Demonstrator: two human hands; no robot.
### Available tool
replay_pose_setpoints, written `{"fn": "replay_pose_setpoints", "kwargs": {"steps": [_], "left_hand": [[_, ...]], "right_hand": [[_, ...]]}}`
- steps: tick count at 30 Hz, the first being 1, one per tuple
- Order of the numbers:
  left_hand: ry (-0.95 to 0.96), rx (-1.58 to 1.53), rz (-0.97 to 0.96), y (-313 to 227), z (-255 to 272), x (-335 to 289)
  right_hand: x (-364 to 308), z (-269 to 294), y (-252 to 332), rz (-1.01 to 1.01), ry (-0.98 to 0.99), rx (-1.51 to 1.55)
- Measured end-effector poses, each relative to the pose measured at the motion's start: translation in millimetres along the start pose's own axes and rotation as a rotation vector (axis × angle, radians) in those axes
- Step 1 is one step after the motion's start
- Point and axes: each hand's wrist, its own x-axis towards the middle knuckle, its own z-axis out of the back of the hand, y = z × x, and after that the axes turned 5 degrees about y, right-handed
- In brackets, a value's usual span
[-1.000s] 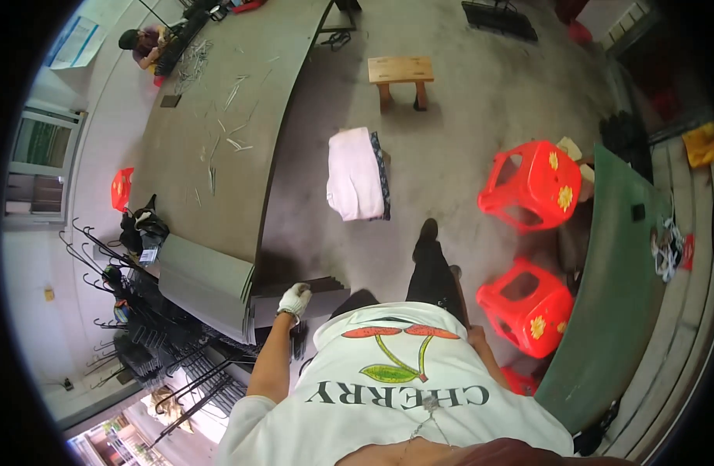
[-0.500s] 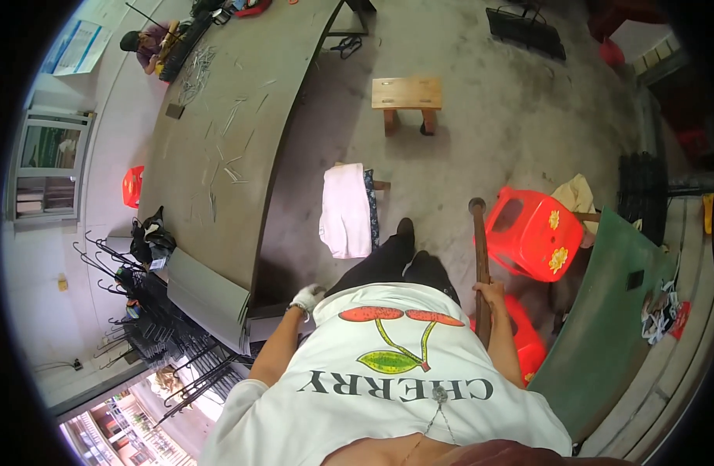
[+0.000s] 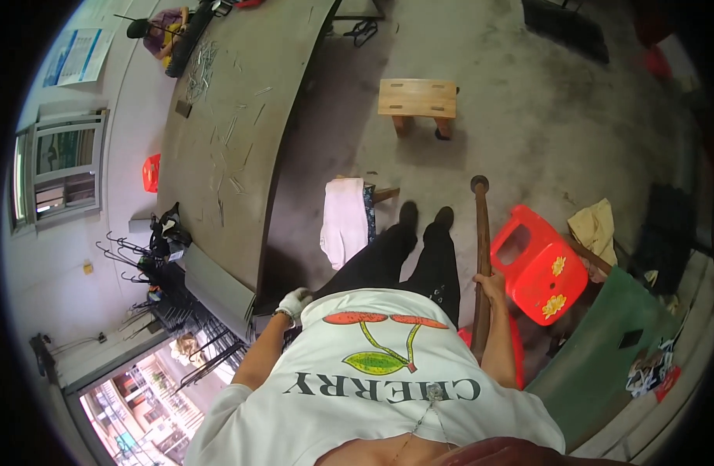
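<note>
The right hand (image 3: 493,287), at the lower right of centre, has its fingers curled around a long brown pole (image 3: 482,241); the pole runs nearly upright through the frame just right of centre, its round knobbed end uppermost and its lower part beside the white shirt (image 3: 388,404); the left hand (image 3: 295,303), in a white glove at the lower left of centre, is near the hip with its fingers partly bent, and whether they grasp anything I cannot tell.

Just right of the pole is a red plastic stool (image 3: 567,283) with yellow flowers on it; a green surface (image 3: 590,349) spreads at the lower right, with a beige cloth (image 3: 592,225) near its upper end; a pale pink cloth (image 3: 344,221) is draped left of centre, above the black trousers (image 3: 372,256); a small wooden bench (image 3: 417,98) stands at upper centre; a long grey-brown surface (image 3: 252,58) fills the upper left, with thin metal strips (image 3: 202,70) scattered on it and a co-worker (image 3: 161,35) at its far edge.
</note>
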Motion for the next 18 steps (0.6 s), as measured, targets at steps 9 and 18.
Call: {"fn": "replay_pose_setpoints", "kwargs": {"steps": [9, 18], "left_hand": [[0.167, 0.018, 0.243, -12, -5, 3], [0.159, -0.461, 0.486, 54, 6, 59]], "right_hand": [[28, 25, 46, 0.072, 0.125, 0.012], [45, 10, 75, 0.109, 0.35, 0.01]]}}
